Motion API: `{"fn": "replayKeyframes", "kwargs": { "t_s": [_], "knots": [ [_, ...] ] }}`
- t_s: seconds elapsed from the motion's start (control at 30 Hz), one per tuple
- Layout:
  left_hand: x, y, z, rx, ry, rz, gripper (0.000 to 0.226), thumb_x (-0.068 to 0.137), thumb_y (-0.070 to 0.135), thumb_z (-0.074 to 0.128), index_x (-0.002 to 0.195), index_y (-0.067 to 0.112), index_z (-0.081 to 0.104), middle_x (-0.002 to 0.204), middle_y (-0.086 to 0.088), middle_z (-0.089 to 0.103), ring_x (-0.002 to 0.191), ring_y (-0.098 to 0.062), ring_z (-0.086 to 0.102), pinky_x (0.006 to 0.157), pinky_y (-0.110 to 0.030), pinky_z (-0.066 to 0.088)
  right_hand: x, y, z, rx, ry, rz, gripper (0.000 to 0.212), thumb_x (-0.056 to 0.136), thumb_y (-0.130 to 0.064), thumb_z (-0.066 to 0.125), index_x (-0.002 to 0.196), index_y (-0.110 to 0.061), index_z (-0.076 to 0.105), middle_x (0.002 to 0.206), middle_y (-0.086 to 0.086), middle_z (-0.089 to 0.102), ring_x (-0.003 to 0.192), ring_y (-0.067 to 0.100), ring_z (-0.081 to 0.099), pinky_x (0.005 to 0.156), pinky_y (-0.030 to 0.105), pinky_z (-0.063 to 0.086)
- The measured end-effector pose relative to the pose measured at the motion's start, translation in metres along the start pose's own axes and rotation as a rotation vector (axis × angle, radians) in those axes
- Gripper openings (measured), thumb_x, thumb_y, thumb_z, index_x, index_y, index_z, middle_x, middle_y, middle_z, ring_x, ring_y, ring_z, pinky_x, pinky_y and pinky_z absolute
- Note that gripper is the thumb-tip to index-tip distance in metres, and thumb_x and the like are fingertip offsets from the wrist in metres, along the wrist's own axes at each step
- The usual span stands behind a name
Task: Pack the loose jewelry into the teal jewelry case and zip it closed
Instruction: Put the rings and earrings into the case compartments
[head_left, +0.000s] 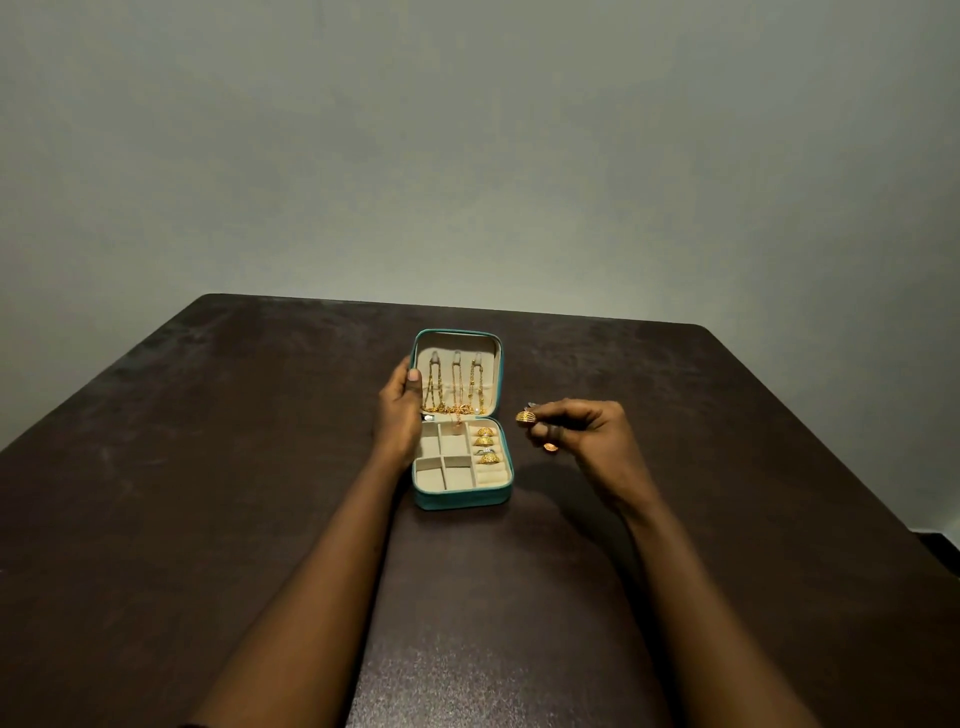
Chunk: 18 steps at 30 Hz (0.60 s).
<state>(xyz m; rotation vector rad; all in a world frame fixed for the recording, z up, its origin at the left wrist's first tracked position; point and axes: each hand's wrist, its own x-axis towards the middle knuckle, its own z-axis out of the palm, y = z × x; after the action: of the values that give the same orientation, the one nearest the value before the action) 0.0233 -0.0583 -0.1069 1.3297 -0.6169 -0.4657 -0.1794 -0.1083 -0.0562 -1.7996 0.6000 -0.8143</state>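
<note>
The teal jewelry case (460, 499) lies open on the dark table, lid upright at the back. Three gold chains (456, 387) hang from hooks inside the lid. Three gold rings (486, 444) sit in the ring rolls on the case's right side; the cream compartments to the left look empty. My left hand (400, 415) grips the case's left edge at the hinge, thumb on the lid rim. My right hand (582, 431) hovers just right of the case, pinching a gold ring (525, 417) between thumb and fingertips. Another small gold piece (550, 447) shows under that hand.
The dark brown table (208, 467) stretches wide on both sides of the case, with its far edge against a plain grey wall (467, 156). A dark strip of floor shows past the right table edge (940, 551).
</note>
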Motion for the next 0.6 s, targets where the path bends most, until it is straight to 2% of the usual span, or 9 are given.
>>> {"fn": "replayKeyframes", "kwargs": {
  "t_s": [0.07,0.17,0.33,0.4,0.53,0.6],
  "knots": [
    [0.0,0.0,0.0,0.0,-0.002,-0.006,0.037,0.102,0.017,0.03,0.136,0.011,0.045,0.111,-0.006,0.06,0.095,-0.018,0.061,0.087,-0.038,0.051,-0.001,-0.003,0.003,0.015,-0.003,-0.008,0.031,0.078,0.012,0.063,0.077,-0.018,0.072,0.068,-0.009,0.07,0.06,0.0,0.062,0.058,0.016,0.048],
    [0.001,-0.001,-0.001,0.001,0.002,-0.021,0.038,0.102,0.017,0.03,0.138,0.01,0.042,0.114,-0.008,0.06,0.101,-0.02,0.06,0.089,-0.04,0.052,-0.001,-0.005,0.007,0.006,0.005,0.001,0.024,0.079,0.011,0.063,0.082,-0.011,0.072,0.072,-0.005,0.069,0.057,0.0,0.06,0.056,0.011,0.048],
    [0.0,-0.001,-0.001,0.004,0.004,-0.016,0.037,0.102,0.017,0.03,0.134,0.009,0.047,0.117,-0.013,0.062,0.105,-0.025,0.06,0.092,-0.045,0.051,0.0,-0.001,0.015,-0.043,0.053,0.184,0.018,0.083,0.004,0.061,0.094,-0.003,0.073,0.068,-0.001,0.068,0.054,0.002,0.06,0.055,0.012,0.051],
    [0.0,0.0,-0.001,0.005,0.001,-0.017,0.036,0.102,0.017,0.03,0.134,0.008,0.047,0.115,-0.011,0.062,0.106,-0.025,0.06,0.093,-0.046,0.05,0.001,-0.001,0.02,-0.032,0.071,0.24,0.021,0.084,0.006,0.058,0.095,-0.004,0.072,0.068,0.002,0.067,0.055,0.008,0.059,0.053,0.014,0.052],
    [0.0,0.0,0.0,0.018,-0.002,-0.006,0.036,0.102,0.017,0.03,0.131,0.008,0.049,0.112,-0.009,0.062,0.104,-0.023,0.06,0.092,-0.045,0.051,-0.002,-0.003,0.03,0.083,0.149,0.335,0.035,0.082,0.01,0.052,0.08,-0.018,0.072,0.062,0.01,0.064,0.052,0.016,0.052,0.047,0.026,0.047],
    [0.0,0.0,0.0,0.02,-0.004,-0.002,0.036,0.102,0.017,0.03,0.131,0.009,0.049,0.111,-0.007,0.062,0.104,-0.024,0.061,0.091,-0.044,0.051,-0.003,-0.004,0.034,0.077,0.164,0.371,0.034,0.08,0.01,0.051,0.073,-0.015,0.073,0.058,0.012,0.063,0.049,0.017,0.052,0.048,0.027,0.047]
  ]
}}
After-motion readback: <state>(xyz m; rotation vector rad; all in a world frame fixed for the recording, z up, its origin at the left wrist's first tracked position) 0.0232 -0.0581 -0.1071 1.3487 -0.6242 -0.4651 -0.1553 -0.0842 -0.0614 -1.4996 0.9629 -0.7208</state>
